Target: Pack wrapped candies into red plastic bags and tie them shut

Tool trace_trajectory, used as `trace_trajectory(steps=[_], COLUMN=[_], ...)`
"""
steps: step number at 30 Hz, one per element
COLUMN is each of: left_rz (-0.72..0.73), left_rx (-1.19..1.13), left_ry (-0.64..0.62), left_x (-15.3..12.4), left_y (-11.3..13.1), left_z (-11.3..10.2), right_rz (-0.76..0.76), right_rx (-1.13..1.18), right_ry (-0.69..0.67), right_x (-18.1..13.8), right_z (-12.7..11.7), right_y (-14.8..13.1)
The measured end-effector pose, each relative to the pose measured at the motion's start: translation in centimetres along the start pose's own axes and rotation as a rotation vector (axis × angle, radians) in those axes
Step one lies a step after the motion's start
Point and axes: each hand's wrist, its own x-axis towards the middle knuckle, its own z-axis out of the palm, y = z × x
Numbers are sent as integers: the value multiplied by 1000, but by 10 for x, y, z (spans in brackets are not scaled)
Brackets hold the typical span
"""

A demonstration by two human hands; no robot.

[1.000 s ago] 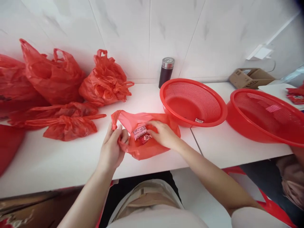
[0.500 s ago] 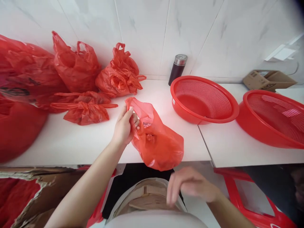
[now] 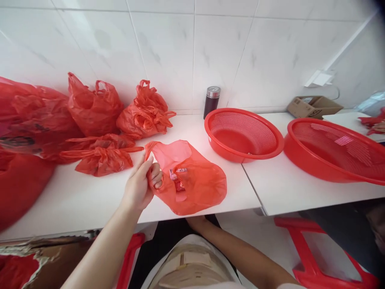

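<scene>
My left hand (image 3: pixel 141 182) is closed around the handle of a red plastic bag (image 3: pixel 204 184), which lies on its side at the front of the white table. Through the bag's opening, small red and pink packets (image 3: pixel 179 178) show inside. My right hand (image 3: pixel 197 222) reaches under the table's front edge, below the bag. Its fingers are hidden there, so what it touches is out of sight. Close to my left hand lies a small knotted red bag (image 3: pixel 104 161).
Filled red bags (image 3: pixel 94 106) and a bunched red bag (image 3: pixel 147 114) stand along the wall at left. A dark flask (image 3: pixel 211 102), a red perforated basin (image 3: pixel 243 156), a second basin (image 3: pixel 319 166) and a cardboard box (image 3: pixel 314 107) stand rightward. A red stool (image 3: pixel 306 251) is below.
My right hand has gone from in front of the table to under its edge. The bag in my left hand has settled flatter on the tabletop, its packets more visible. The view has shifted.
</scene>
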Motion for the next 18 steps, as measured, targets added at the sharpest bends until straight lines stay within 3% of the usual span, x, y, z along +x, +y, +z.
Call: trace_trajectory(steps=[3, 6, 10, 12, 15, 18], left_rz=[-23, -39, -60, -63, -56, -72], left_rx=[47, 72, 94, 93, 85, 84], left_ry=[-9, -37, -111, -149, -188, -192], left_x=[-7, -16, -24, -25, -23, -23], left_y=[1, 3, 5, 5, 8, 15], left_z=[-8, -16, -21, -20, -14, -12], right_rz=[102, 142, 125, 13, -110, -193], right_rx=[2, 7, 300, 388, 455, 115], right_ry=[-32, -114, -280, -124, 226, 224], right_x=[-32, -77, -118, -110, -64, -16], right_z=[-1, -32, -105, -127, -125, -113], right_y=[19, 21, -34, -72, -113, -124])
